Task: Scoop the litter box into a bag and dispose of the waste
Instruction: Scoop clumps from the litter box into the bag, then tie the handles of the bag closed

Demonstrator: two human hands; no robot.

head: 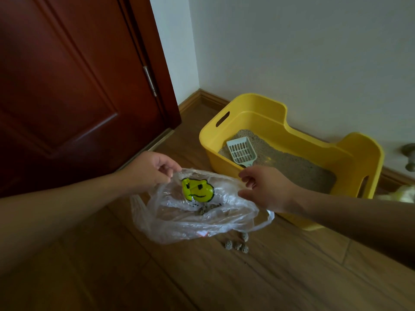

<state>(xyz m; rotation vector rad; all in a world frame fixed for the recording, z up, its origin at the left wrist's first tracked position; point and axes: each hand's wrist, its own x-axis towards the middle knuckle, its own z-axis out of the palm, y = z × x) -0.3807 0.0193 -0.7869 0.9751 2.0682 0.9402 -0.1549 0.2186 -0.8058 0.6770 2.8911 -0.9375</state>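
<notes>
A wood plank floor (280, 277) fills the lower half of the view, seen from above by a person looking down at their own arms. A dark red panelled door (67, 86) stands closed on the left, and a white wall (303, 52) with a wooden baseboard (202, 97) runs from the corner to the right. A yellow litter box (253, 106) with cut-out handles sits on the floor against that wall, holding a bed of pale, sandy litter (298, 167). In front of the box, just above the floor, a thin clear plastic bag (190, 223) hangs stretched between both hands, its mouth pulled open towards the viewer. A yellow smiley face (197, 190) is printed on its far side. The left hand (148, 169) pinches the left edge of the bag's mouth between thumb and curled fingers. The right hand (267, 189) grips the right edge, fingers curled round the plastic, with one bag handle drooping below the wrist. A white slotted scoop (241, 151) lies on the litter in the box's left end, touched by neither hand. A few grey clumps show through the bottom of the bag, and several small grey clumps (238, 245) lie on the floor just beneath its lower right edge.
</notes>
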